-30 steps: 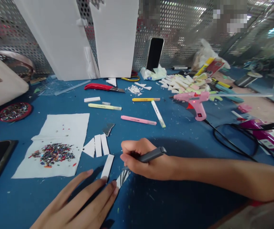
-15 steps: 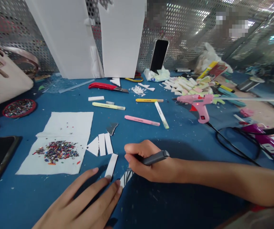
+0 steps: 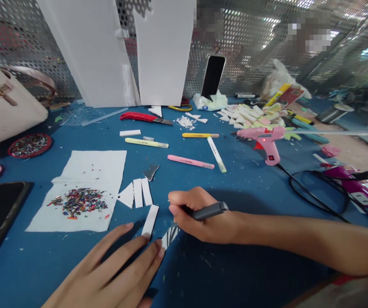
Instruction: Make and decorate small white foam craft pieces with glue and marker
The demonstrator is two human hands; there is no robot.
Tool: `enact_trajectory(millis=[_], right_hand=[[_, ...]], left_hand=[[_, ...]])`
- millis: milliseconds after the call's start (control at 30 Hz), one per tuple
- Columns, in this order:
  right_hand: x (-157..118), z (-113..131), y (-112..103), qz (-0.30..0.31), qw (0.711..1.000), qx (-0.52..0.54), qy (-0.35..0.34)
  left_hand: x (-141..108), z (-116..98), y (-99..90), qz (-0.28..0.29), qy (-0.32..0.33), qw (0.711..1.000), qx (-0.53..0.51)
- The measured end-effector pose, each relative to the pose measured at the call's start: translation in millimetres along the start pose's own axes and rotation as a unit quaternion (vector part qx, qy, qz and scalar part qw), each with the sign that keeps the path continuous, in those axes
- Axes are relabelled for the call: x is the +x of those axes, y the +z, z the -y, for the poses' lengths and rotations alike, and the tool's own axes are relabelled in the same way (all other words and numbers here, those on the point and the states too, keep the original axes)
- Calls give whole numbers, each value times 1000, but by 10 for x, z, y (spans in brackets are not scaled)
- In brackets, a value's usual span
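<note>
My right hand (image 3: pixel 199 216) is closed around a dark grey marker (image 3: pixel 211 210), its tip hidden by my fingers at a small white strip (image 3: pixel 170 238) with black stripes drawn on it. Flat on the table, my left hand (image 3: pixel 116 271) has its fingers spread, and its fingertips press the lower end of the striped strip. Another fingertip touches the end of a plain white strip (image 3: pixel 150 220). Just beyond lie two more white strips (image 3: pixel 142 193) side by side, with a white triangular piece (image 3: pixel 126 196) to their left and a dark grey scrap (image 3: pixel 151 172) above.
Colourful beads (image 3: pixel 83 201) lie on a white tissue (image 3: pixel 98 164) at left. Beyond my hands are a pink highlighter (image 3: pixel 190 161), a yellow-green highlighter (image 3: pixel 147 143) and a red utility knife (image 3: pixel 142 117). A pink glue gun (image 3: pixel 270 145) trails its cable at right, before a foam-strip pile (image 3: pixel 244 114).
The view has shifted slightly. My right hand stays at the striped strip with the marker, and my left hand keeps its place on the strips.
</note>
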State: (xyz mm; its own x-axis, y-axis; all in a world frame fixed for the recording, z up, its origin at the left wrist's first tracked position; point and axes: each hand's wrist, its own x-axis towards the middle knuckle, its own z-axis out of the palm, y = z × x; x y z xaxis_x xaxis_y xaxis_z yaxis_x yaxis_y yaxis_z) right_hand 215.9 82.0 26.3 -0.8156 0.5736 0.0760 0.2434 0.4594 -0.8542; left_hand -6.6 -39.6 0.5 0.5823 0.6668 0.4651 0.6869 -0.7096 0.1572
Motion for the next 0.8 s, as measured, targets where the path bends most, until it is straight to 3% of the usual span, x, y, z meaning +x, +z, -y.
enact_trajectory(millis=[467,633,800], right_hand=[[-23,-43,-1,-29,1000,-1,2],[-59,-64,-20,-58,996,63,-18],[-97,-43,-45,-11,996,73,-44]], left_hand=[[43,11,-58,18,27,999,21],[27,-2,-46,11,41,999,29],[19,-25,-28,-22,35,999,15]])
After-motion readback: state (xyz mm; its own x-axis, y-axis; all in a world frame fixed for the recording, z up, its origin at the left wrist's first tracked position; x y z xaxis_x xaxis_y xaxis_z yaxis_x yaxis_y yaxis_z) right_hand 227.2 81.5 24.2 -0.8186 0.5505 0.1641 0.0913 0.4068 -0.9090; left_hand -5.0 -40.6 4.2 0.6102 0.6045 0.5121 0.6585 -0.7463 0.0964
